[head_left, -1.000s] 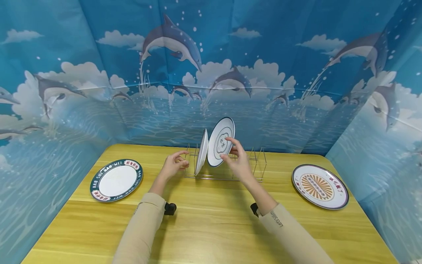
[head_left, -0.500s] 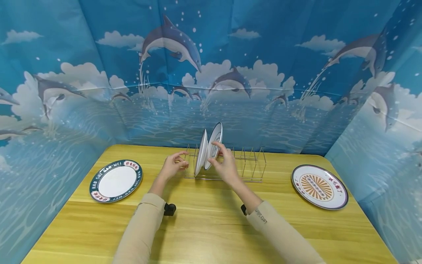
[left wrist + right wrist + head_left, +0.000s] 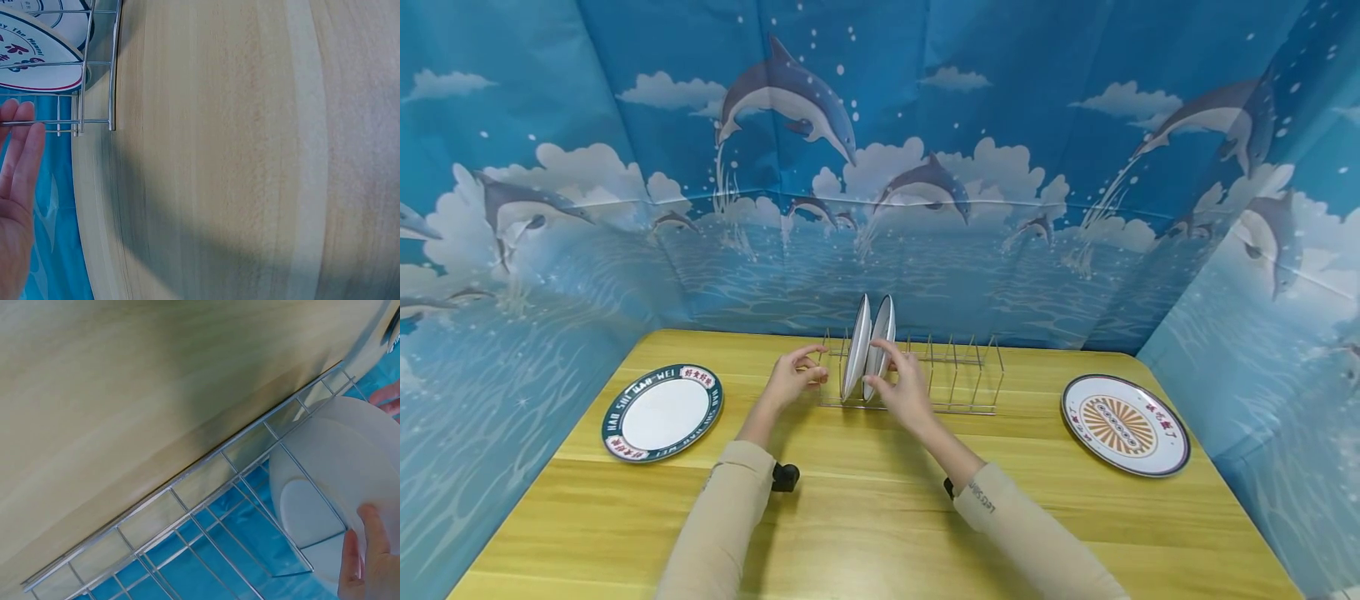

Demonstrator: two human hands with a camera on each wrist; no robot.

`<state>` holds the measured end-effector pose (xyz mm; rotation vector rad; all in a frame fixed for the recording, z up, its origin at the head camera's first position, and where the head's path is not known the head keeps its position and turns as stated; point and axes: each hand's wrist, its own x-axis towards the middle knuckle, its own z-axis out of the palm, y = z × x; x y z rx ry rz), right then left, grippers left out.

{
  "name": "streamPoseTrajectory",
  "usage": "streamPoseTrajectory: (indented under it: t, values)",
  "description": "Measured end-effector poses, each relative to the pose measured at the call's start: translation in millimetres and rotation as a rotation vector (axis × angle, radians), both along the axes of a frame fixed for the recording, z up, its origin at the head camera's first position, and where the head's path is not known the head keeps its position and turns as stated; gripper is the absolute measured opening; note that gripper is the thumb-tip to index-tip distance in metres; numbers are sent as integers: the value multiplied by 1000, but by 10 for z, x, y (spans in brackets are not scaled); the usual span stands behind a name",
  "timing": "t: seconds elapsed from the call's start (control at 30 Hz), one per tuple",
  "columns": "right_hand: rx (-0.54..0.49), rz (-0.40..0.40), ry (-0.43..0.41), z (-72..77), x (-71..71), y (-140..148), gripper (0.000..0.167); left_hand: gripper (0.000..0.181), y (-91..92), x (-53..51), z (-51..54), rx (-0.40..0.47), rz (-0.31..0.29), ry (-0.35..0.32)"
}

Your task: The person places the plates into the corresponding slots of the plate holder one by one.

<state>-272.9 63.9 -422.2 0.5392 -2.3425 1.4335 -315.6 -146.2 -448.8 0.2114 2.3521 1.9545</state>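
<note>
A wire dish rack (image 3: 955, 408) stands near the table's back edge, with two white plates upright in its left part. The left plate (image 3: 856, 354) leans slightly. Beside it is the right plate (image 3: 886, 317), dark-rimmed, which my right hand (image 3: 906, 392) holds between thumb and fingers by its near side. In the right wrist view, the fingers lie against the pale back of this plate (image 3: 325, 444). My left hand (image 3: 788, 379) grips the rack's left end; its fingers (image 3: 28, 150) meet the end wire in the left wrist view. Its thumb is hidden there.
A green-rimmed plate (image 3: 666, 412) lies flat on the wooden table (image 3: 865, 517) at left. On the right lies a plate with an orange sunburst (image 3: 1123, 425). A blue dolphin-print curtain (image 3: 760, 258) hangs right behind the rack. Several rack slots stand right of the plates.
My right hand has moved left and down, turning the right plate from a tilt to nearly upright and lowering it into the rack beside the left plate. My left hand has stayed in place.
</note>
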Motion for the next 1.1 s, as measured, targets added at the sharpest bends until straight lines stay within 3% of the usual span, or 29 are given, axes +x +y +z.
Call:
streamPoseTrajectory:
  t: [0.3, 0.43, 0.53, 0.67, 0.8, 1.0, 1.1]
  values:
    - [43, 2, -10, -17, 21, 9, 55, 42, 3, -6, 16, 2, 7, -3]
    - [-22, 47, -74, 40, 55, 111, 59, 42, 10, 0, 20, 8, -1, -7]
    - [-124, 15, -117, 141, 77, 289, 61, 42, 10, 1, 23, 7, -1, -5]
    - [-254, -111, -107, 290, 101, 648, 58, 41, 1, 3, 19, 9, 5, -3]
    - [-359, -264, -50, 349, 138, 1087, 58, 41, -19, 7, 7, 11, 8, -9]
    - [-444, -548, -102, 349, 284, 1751, 58, 42, -31, 0, 0, 17, 5, -10]
    - [-524, -652, -135, 321, 372, 2056, 58, 42, -40, 1, -12, 9, 5, -7]
